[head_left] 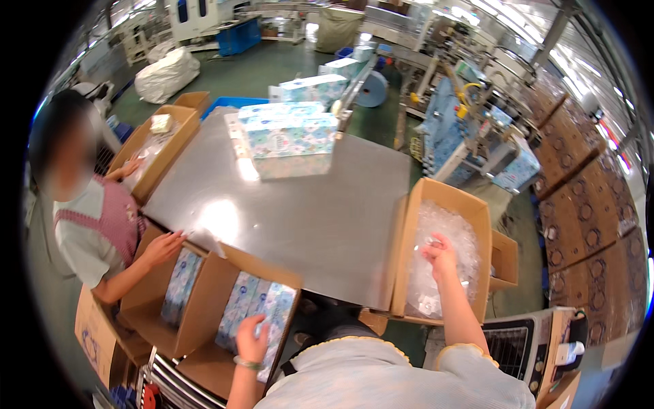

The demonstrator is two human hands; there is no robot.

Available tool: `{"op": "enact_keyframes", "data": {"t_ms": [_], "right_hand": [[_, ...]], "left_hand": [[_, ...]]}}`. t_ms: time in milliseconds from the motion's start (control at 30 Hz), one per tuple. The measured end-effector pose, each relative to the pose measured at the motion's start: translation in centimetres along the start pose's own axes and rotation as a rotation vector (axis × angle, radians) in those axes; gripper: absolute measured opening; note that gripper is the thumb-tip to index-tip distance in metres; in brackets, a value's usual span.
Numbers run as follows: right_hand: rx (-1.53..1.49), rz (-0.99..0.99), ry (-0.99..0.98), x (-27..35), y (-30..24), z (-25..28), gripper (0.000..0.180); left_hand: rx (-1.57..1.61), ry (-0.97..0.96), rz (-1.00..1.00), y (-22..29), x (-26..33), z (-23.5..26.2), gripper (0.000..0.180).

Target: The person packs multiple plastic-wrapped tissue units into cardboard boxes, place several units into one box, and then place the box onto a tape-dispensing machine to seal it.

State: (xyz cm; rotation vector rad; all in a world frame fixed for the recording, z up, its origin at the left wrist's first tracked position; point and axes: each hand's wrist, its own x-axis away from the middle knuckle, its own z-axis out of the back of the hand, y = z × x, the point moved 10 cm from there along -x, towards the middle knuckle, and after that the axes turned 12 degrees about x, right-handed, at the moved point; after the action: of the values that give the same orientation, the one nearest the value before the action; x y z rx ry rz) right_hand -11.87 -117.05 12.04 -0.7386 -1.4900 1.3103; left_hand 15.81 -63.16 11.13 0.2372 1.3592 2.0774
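My left hand (252, 341) hovers over an open carton (197, 310) at the lower left, its fingers curved and apart, with nothing seen in them. Blue floral soft packs (246, 300) stand in a row inside that carton, just beyond my fingertips. To the right, my right hand (441, 255) reaches into a long cardboard box (482, 225) of loose clear plastic pieces (436, 215). Its fingers are drawn together at the pieces; whatever they pinch is too small and blurred to name.
A steel table (306, 225) spans the middle, with blue floral packs (293, 133) lined up at its far end. A co-worker (102, 204) on the left reaches over another carton (153, 300) and a side box (167, 153). Machinery (463, 123) and stacked cartons (586, 198) stand right.
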Motion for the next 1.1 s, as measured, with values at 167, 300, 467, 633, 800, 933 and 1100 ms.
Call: {"op": "enact_keyframes", "data": {"t_ms": [167,300,467,633,800,933,1100], "right_hand": [[-0.129,-0.096,-0.572,13.2,-2.2,-22.7,0.026],[-0.106,-0.267,-0.890,22.3,-0.9,-31.9,0.020],[0.258,0.133,-0.953,23.0,0.8,-37.4,0.013],[0.838,1.366,-1.154,30.3,0.1,-43.9,0.017],[1.121,1.415,-1.303,29.1,8.4,-50.5,0.015],[1.083,0.407,-1.587,23.3,19.0,-53.4,0.029],[1.505,0.218,-1.484,21.7,20.5,-52.9,0.042]], "left_hand": [[-0.178,0.061,-0.575,18.3,-3.4,-2.0,0.040],[-0.308,0.113,-0.799,20.4,-3.2,-1.1,0.043],[-0.137,0.275,-0.189,10.2,-1.8,5.4,0.021],[0.791,0.587,0.748,-9.4,7.1,5.3,0.014],[1.111,0.792,0.903,-15.2,9.9,4.8,0.020],[1.179,0.873,0.897,-19.4,11.3,3.6,0.018],[0.902,0.814,1.246,-27.9,18.1,1.7,0.021]]}}
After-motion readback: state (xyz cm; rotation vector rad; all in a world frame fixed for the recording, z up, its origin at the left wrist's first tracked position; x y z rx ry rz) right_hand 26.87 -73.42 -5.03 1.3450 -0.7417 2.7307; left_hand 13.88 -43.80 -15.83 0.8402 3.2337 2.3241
